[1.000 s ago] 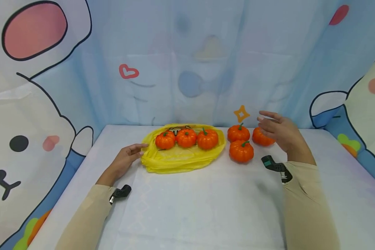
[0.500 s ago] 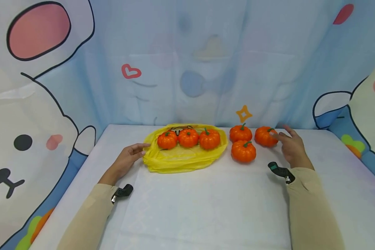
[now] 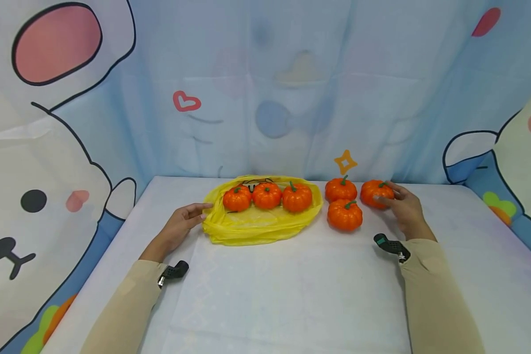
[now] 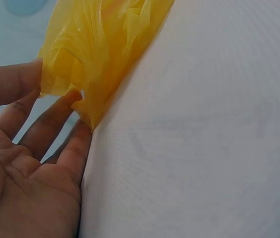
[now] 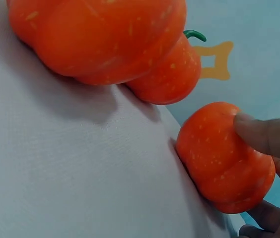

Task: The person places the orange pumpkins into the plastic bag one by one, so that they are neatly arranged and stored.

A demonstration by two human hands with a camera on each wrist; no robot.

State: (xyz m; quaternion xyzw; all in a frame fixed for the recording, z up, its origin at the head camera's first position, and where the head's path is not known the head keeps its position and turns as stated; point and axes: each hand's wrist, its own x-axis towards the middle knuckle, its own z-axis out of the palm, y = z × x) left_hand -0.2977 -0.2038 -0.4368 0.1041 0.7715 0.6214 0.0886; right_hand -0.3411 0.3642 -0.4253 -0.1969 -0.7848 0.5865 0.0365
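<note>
A yellow plastic bag (image 3: 256,223) lies flat on the white table (image 3: 292,285) with three small orange pumpkins (image 3: 266,195) on it. My left hand (image 3: 194,212) pinches the bag's left edge; in the left wrist view the thumb lies over the crumpled bag (image 4: 100,44) and the fingers (image 4: 55,129) under it. To the right of the bag stand three more pumpkins. My right hand (image 3: 391,196) grips the rightmost pumpkin (image 3: 373,191), which rests on the table. In the right wrist view my thumb (image 5: 264,134) presses that pumpkin (image 5: 219,153) and fingers curl behind it.
The two free pumpkins, a back one (image 3: 340,189) and a front one (image 3: 344,215), sit just left of the held pumpkin. A cartoon-printed cloth backdrop (image 3: 265,88) closes in the table at the back and both sides. Bare tablecloth stretches toward me.
My right hand came down from above the pumpkins and closed its fingers on the rightmost one. The left hand and the bag stayed put.
</note>
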